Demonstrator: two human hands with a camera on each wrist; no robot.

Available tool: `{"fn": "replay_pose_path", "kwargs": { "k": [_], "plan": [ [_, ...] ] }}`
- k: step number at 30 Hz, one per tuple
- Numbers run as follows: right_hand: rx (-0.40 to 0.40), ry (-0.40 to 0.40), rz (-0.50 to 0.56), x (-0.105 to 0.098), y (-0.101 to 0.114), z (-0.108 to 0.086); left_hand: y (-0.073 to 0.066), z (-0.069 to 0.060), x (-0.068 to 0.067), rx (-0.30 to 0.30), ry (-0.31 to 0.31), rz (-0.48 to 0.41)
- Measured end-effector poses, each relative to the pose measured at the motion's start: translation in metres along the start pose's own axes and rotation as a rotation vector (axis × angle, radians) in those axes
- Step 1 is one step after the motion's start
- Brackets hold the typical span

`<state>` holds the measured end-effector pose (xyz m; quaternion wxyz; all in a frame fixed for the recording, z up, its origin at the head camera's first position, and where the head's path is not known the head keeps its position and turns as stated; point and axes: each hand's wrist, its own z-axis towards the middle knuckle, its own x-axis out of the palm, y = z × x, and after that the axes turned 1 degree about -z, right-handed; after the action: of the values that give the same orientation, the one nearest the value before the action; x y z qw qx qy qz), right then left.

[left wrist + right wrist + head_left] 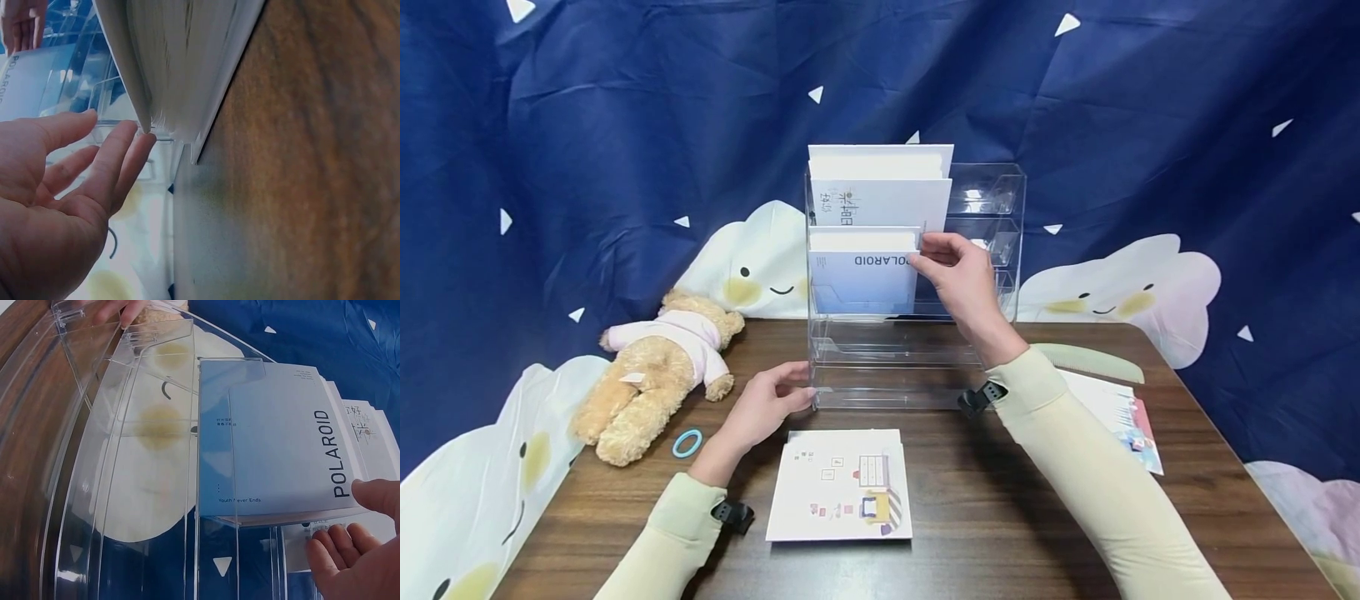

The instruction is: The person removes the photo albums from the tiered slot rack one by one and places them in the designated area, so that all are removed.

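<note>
A clear acrylic rack [887, 400] with stepped tiers stands on the table. In one of its middle tiers, toward the left, is a blue-and-white album [880, 287] marked POLAROID. My right hand [962, 279] pinches that album's right edge, the thumb on the front cover [281, 444] and the fingers at its side and back. A taller white album [887, 196] stands in the tier behind. My left hand [771, 404] is at the rack's lower left corner, fingers loosely extended. On the table in front lies another white album [835, 492] with small printed drawings.
Left of the rack lies a teddy bear [655, 367] in a pale top, near a blue ring [687, 443]. To the right are a pale green comb [1090, 362] and a white printed booklet [1105, 408]. A blue curtain [662, 100] hangs behind the table.
</note>
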<state>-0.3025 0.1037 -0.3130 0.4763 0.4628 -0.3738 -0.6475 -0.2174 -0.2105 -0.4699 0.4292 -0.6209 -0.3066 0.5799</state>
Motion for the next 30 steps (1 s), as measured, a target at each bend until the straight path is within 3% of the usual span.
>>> {"fn": "replay_pose_path", "kwargs": {
  "k": [15,30],
  "plan": [
    [0.006,-0.018,0.003,0.0063,0.0006,0.0034,0.0008,0.0012,-0.0005,0.008,0.007,-0.005],
    [0.032,0.025,0.018,0.0086,-0.0055,0.0053,0.0001,0.0003,0.0005,-0.002,0.011,-0.026]
  ]
}}
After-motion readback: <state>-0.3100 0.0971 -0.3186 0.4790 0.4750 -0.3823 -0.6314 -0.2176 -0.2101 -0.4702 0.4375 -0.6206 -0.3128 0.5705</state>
